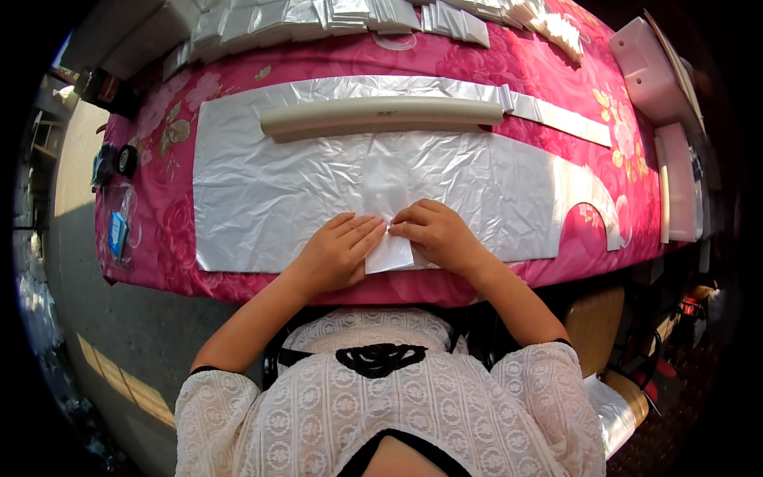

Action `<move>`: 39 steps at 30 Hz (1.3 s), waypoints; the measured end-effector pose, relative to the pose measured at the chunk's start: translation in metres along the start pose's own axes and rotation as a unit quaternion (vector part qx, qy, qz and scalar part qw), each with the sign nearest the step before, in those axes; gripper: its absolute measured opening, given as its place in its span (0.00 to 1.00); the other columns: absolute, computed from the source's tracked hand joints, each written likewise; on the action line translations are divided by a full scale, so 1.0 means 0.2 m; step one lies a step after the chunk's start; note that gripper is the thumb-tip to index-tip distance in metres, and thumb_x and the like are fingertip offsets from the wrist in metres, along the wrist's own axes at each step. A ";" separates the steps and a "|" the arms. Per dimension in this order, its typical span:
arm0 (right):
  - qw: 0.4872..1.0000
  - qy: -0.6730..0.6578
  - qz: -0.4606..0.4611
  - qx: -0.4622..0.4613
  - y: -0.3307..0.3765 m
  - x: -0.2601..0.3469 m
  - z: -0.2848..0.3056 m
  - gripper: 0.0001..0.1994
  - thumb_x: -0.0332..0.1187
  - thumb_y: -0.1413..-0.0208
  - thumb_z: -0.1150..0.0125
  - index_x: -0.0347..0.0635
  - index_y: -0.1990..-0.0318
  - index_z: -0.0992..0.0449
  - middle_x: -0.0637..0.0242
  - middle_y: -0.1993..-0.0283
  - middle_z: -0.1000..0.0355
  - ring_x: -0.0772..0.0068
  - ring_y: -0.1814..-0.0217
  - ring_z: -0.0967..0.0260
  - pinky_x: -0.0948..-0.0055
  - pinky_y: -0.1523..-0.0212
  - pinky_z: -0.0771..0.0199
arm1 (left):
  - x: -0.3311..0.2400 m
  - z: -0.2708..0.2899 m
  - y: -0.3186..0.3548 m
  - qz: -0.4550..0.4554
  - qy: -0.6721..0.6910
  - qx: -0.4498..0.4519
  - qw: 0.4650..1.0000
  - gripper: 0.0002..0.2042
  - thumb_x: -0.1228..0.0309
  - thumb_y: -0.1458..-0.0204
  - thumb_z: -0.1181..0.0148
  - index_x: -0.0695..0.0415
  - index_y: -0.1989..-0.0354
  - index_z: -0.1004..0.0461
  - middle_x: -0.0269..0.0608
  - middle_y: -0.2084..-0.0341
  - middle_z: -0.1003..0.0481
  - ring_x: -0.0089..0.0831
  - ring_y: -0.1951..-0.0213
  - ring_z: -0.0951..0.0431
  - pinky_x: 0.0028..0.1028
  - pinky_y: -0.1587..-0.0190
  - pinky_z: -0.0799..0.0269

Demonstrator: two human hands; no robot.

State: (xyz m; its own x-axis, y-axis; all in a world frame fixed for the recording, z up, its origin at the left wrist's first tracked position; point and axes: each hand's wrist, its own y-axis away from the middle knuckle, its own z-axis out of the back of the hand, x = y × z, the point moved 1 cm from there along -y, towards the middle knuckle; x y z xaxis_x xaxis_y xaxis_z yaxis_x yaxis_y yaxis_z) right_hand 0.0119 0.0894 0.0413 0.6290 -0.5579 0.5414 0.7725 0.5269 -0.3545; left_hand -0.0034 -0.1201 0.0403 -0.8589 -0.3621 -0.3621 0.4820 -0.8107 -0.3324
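A stack of thin white plastic carrier bags lies flat and wrinkled, with handle strips pointing right. Over its near edge lies a narrow folded plastic bag, smooth and white. My left hand rests on the left side of this folded bag, its fingers stretched out and lying flat. From the right, my right hand has its fingertips bent together in a pinch on the folded bag's edge. The two sets of fingertips nearly meet. A long beige tube lies across the far part of the stack.
Bundles of folded white bags line the far edge of the pink floral tablecloth. At left are a tape roll and a blue packet. White plastic bins stand at right, above a wooden chair.
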 end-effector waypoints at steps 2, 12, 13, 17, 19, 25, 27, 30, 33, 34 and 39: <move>0.999 -0.023 -0.032 -0.011 0.01 0.01 0.01 0.14 0.21 0.64 0.42 0.45 0.65 0.24 0.68 0.66 0.28 0.65 0.64 0.32 0.70 0.62 0.30 | 0.01 0.00 -0.01 0.042 0.040 -0.013 0.998 0.24 0.71 0.62 0.39 0.61 0.52 0.32 0.44 0.59 0.26 0.35 0.57 0.26 0.36 0.51 0.36; 0.887 -0.160 -0.433 0.024 -0.16 -0.07 0.06 0.15 0.39 0.48 0.45 0.35 0.76 0.23 0.63 0.85 0.30 0.72 0.84 0.31 0.73 0.77 0.33 | 0.11 0.01 -0.18 0.394 0.232 -0.031 0.889 0.31 0.72 0.54 0.43 0.70 0.42 0.47 0.47 0.75 0.23 0.38 0.74 0.22 0.29 0.68 0.29; 0.888 -0.148 -0.433 0.039 -0.18 -0.07 0.06 0.15 0.39 0.48 0.45 0.35 0.76 0.23 0.63 0.86 0.30 0.72 0.84 0.31 0.73 0.77 0.33 | 0.11 0.01 -0.18 0.398 0.234 -0.031 0.887 0.32 0.72 0.54 0.43 0.71 0.42 0.48 0.48 0.75 0.23 0.38 0.74 0.22 0.29 0.68 0.29; 0.855 -0.192 -0.480 0.041 -0.19 -0.10 0.05 0.16 0.38 0.48 0.45 0.34 0.79 0.24 0.63 0.86 0.30 0.73 0.84 0.30 0.74 0.77 0.31 | 0.13 0.00 -0.21 0.433 0.256 -0.044 0.863 0.34 0.71 0.54 0.43 0.73 0.41 0.51 0.45 0.80 0.24 0.39 0.76 0.22 0.28 0.67 0.29; 0.848 -0.193 -0.491 0.055 -0.20 -0.12 0.06 0.16 0.38 0.49 0.45 0.33 0.80 0.25 0.63 0.86 0.30 0.74 0.83 0.29 0.75 0.77 0.31 | 0.14 0.03 -0.22 0.459 0.266 -0.013 0.848 0.34 0.70 0.55 0.42 0.72 0.41 0.50 0.48 0.73 0.24 0.39 0.72 0.22 0.29 0.65 0.29; 0.845 -0.209 -0.484 0.089 -0.23 -0.13 0.08 0.16 0.37 0.49 0.45 0.33 0.81 0.25 0.62 0.85 0.29 0.75 0.83 0.29 0.76 0.77 0.30 | 0.06 -0.04 -0.21 0.210 -0.023 -0.075 0.975 0.38 0.66 0.59 0.37 0.66 0.39 0.49 0.53 0.45 0.40 0.40 0.49 0.33 0.34 0.50 0.37; 0.852 -0.205 -0.474 0.087 -0.22 -0.15 0.07 0.16 0.37 0.49 0.45 0.33 0.82 0.25 0.62 0.84 0.29 0.74 0.83 0.29 0.76 0.77 0.30 | 0.04 -0.08 -0.25 0.154 -0.056 -0.062 0.984 0.40 0.61 0.59 0.38 0.67 0.39 0.50 0.55 0.41 0.45 0.44 0.42 0.41 0.39 0.43 0.45; 0.847 -0.218 -0.479 0.071 -0.21 -0.16 0.05 0.16 0.38 0.49 0.45 0.34 0.82 0.25 0.62 0.84 0.29 0.73 0.83 0.29 0.75 0.77 0.30 | 0.03 -0.17 -0.27 0.187 -0.070 -0.002 0.980 0.47 0.47 0.59 0.43 0.70 0.39 0.54 0.58 0.39 0.51 0.46 0.35 0.55 0.45 0.36 0.64; 0.844 -0.219 -0.485 0.059 -0.21 -0.14 0.04 0.15 0.37 0.51 0.44 0.34 0.81 0.25 0.61 0.84 0.29 0.71 0.83 0.30 0.74 0.77 0.30 | 0.05 -0.20 -0.25 0.220 -0.059 0.034 0.973 0.52 0.43 0.62 0.43 0.71 0.38 0.58 0.59 0.37 0.56 0.47 0.34 0.59 0.44 0.35 0.67; 0.845 -0.215 -0.486 0.057 -0.21 -0.13 0.05 0.14 0.37 0.52 0.43 0.34 0.81 0.25 0.61 0.85 0.29 0.70 0.83 0.30 0.73 0.77 0.30 | 0.05 -0.21 -0.25 0.223 -0.056 0.039 0.972 0.53 0.42 0.62 0.42 0.71 0.38 0.59 0.59 0.37 0.57 0.46 0.34 0.60 0.44 0.35 0.68; 0.904 0.013 -0.423 0.064 -0.18 -0.02 0.07 0.10 0.35 0.60 0.38 0.36 0.77 0.26 0.60 0.81 0.29 0.61 0.77 0.29 0.66 0.73 0.30 | 0.05 -0.22 -0.24 0.234 -0.065 0.064 0.968 0.55 0.38 0.63 0.46 0.72 0.38 0.63 0.59 0.37 0.61 0.47 0.33 0.65 0.42 0.35 0.72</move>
State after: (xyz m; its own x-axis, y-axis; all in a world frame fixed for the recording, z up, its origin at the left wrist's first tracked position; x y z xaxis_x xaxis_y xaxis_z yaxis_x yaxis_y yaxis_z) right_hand -0.0205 0.0809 0.0620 -0.1787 -0.8097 0.5590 0.9626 -0.0263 0.2696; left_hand -0.0289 -0.0643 0.0145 -0.5703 -0.7516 -0.3315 0.8053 -0.5912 -0.0452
